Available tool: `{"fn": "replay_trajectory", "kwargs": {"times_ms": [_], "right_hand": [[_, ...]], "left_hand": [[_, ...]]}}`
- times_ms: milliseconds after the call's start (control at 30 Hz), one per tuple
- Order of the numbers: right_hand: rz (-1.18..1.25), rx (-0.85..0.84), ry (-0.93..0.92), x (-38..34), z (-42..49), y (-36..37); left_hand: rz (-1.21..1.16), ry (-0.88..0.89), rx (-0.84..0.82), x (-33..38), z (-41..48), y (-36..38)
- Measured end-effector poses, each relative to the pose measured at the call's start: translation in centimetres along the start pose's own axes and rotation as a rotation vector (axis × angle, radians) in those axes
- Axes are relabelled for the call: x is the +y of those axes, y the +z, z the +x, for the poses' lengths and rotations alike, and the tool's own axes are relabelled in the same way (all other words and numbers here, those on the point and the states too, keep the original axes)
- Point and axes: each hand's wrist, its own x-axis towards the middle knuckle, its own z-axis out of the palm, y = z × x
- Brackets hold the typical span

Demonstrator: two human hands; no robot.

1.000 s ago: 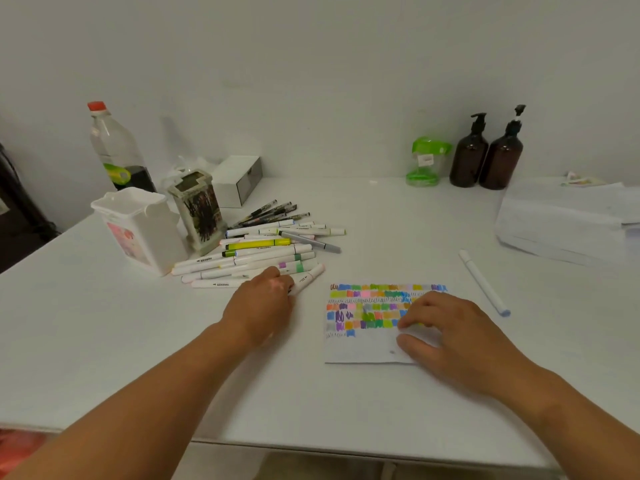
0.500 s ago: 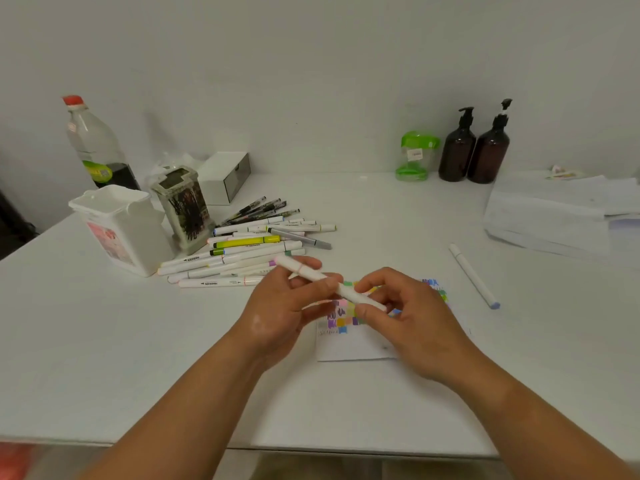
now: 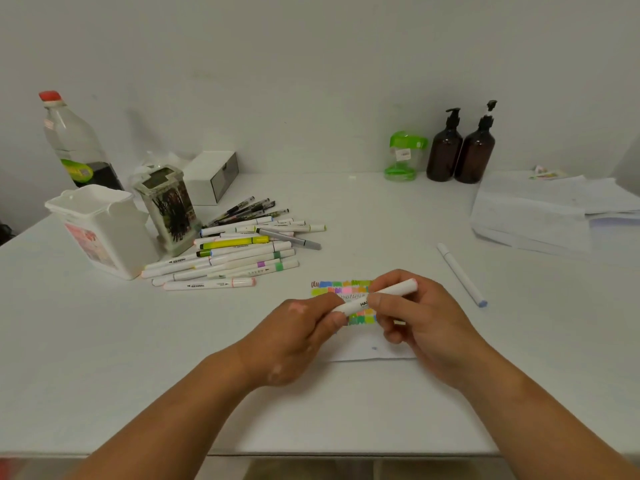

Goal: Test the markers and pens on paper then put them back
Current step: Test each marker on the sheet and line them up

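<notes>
Over the white worktop [image 3: 104, 341], both hands meet above the paper [image 3: 367, 351]. The left hand [image 3: 294, 341] has its fingers curled round the lower end of a white marker [image 3: 391, 292], and the right hand [image 3: 426, 323] pinches the barrel between thumb and curled fingers. A second ago the left hand rested at the near edge of the pile of markers and pens [image 3: 235, 254] while the right lay flat on the paper. Half a second ago the marker was already between both hands with its far end tilted to the left; that end now points up to the right. It sits just above the rows of coloured test patches, which the hands partly cover. The barrel's black print is partly hidden under the right thumb, but "MARKER" reads plainly on two white barrels at the near side of the pile. A plain pale wall [image 3: 311, 64] backs the worktop. On the right lies a stack of white sheets [image 3: 540, 213]. On the left stand a white tub [image 3: 100, 230], a clear bottle [image 3: 72, 147] with a red cap, a printed holder [image 3: 169, 209] and a white box [image 3: 211, 174]. By the wall are two brown pump bottles [image 3: 445, 150] and a green-lidded jar [image 3: 403, 155]. A loose marker [image 3: 460, 275] with a blue tip lies apart, to the right of the paper.
</notes>
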Motion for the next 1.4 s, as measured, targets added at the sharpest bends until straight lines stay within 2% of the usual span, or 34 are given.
{"fn": "replay_trajectory", "kwargs": {"times_ms": [133, 233, 300, 367, 500, 733, 1100, 1400], "right_hand": [[-0.064, -0.121, -0.021, 0.5, -0.3, 1.6], [-0.055, 0.007, -0.063, 0.4, 0.1, 1.9], [-0.007, 0.132, -0.056, 0.1, 0.6, 1.3], [-0.023, 0.170, -0.048, -0.1, 0.8, 0.8], [-0.165, 0.037, 0.029, 0.4, 0.8, 1.0], [-0.472, 0.106, 0.024, 2.6, 0.8, 1.5], [-0.528, 0.065, 0.003, 2.9, 1.0, 1.3], [-0.557, 0.101, -0.010, 2.9, 0.9, 1.4]], "left_hand": [[-0.003, 0.067, 0.014, 0.1, 0.0, 0.4], [0.006, 0.041, 0.067, -1.0, 0.1, 0.1], [0.119, -0.012, 0.081, -2.3, 0.2, -0.4], [0.268, -0.035, 0.035, -3.3, 0.2, -0.3], [0.349, -0.022, 0.023, -4.3, 0.2, 0.8], [0.350, -0.031, 0.084, -5.2, 0.0, 1.6], [0.355, -0.041, 0.088, -5.3, 0.0, 1.7], [0.355, -0.050, 0.085, -5.0, 0.0, 1.5]]}}
